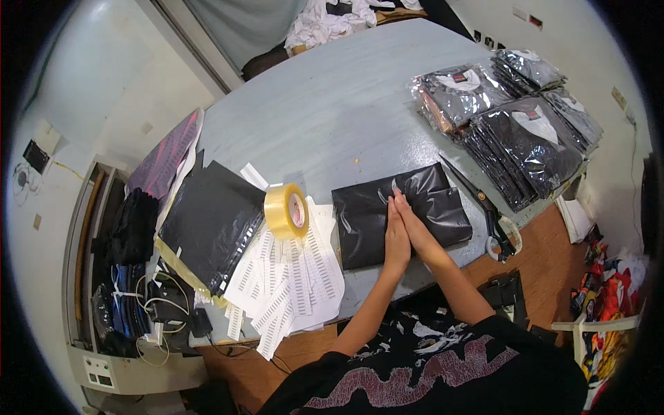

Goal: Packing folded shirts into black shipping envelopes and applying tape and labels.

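Observation:
A black plastic mailer bag [360, 228] lies flat near the table's front edge, its surface shiny and creased. My left hand [397, 236] and my right hand [413, 220] rest side by side on its middle, close against each other. The fingers are stretched out and point away from me; neither hand grips anything. To the right lies a pair of black-handled scissors [492, 216], blades toward the far side. On the left, a roll of clear yellowish tape [279, 214] sits on several printed white label strips [297, 277].
A stack of black plastic bags [207, 221] lies at the left. Dark folded shirts in clear bags [526, 138] are piled at the right. White fabric [332, 28] heaps up beyond the grey table [311, 104]. Cables [149, 311] hang at the left; colourful packages [612, 290] stand lower right.

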The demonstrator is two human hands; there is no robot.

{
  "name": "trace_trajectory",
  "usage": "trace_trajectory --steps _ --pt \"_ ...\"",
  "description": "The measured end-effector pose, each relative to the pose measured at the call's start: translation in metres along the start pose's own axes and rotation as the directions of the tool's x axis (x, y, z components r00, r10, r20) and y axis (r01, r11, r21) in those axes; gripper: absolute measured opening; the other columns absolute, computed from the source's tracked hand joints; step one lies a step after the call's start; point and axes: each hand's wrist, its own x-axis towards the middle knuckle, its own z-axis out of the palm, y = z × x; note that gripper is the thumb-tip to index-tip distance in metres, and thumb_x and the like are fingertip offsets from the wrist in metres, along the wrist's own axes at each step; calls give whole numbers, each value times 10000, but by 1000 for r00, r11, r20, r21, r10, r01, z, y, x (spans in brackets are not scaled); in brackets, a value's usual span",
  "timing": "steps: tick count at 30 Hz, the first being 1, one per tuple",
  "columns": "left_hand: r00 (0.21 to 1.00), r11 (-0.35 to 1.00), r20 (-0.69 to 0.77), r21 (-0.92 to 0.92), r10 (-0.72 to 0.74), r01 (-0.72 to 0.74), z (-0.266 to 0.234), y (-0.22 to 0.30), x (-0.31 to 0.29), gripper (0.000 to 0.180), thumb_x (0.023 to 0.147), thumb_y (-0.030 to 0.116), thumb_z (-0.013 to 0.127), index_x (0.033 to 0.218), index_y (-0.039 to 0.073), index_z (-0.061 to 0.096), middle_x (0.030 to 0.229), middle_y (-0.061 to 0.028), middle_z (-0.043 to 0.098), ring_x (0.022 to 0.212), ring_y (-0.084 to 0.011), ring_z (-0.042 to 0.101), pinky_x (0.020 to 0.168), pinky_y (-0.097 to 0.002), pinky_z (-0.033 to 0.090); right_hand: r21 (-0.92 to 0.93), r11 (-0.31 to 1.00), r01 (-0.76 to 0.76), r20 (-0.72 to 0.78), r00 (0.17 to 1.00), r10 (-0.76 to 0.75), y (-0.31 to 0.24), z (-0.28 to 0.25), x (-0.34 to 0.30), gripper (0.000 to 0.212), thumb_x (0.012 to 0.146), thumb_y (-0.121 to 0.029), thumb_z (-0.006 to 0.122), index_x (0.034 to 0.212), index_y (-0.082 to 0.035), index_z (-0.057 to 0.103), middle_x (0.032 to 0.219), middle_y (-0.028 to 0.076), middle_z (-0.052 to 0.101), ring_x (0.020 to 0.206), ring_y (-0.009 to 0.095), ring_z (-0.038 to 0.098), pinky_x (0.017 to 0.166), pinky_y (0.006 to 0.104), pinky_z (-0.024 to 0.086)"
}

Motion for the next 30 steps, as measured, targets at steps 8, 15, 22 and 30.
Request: trace_trajectory --steps 8,15,22,30 --pt "997 988 12 138 72 -73 -5 0 -15 603 967 417 176 1373 -28 195 1396 -167 298 1306 -244 263 1062 -289 185 230 973 15 80 996 -34 7 -14 -1 553 967 -341 306 1395 -17 177 1464 88 153 1350 168 99 1081 270 77" --pt "989 918 91 -371 -113 139 -20 16 -7 618 957 443 207 1397 17 124 1457 -137 156 1355 -214 136 1097 -315 128 543 840 10 -44 999 17 2 -36 -11 514 968 -288 314 1390 -26 178 1432 152 211 1335 237 197 1087 340 157" --pt "976 623 82 -758 -202 193 -61 11 -13 571 954 385 283 1361 -10 214 1391 -159 308 1292 -239 304 1061 -337 259 -117 918 380 -245 885 -397 -7 -44 -42 443 895 -5 424 1327 17 325 1314 178 412 1201 254 430 993 326 322" --pt "959 585 -135 -810 -248 38 -88 12 -28 446 954 257 305 1317 0 288 1350 -168 361 1241 -284 381 1025 -372 327 -920 320 227 116 936 -331 -16 -74 -58 383 874 -195 466 1223 -39 491 1286 128 467 1244 287 378 1052 413 221"
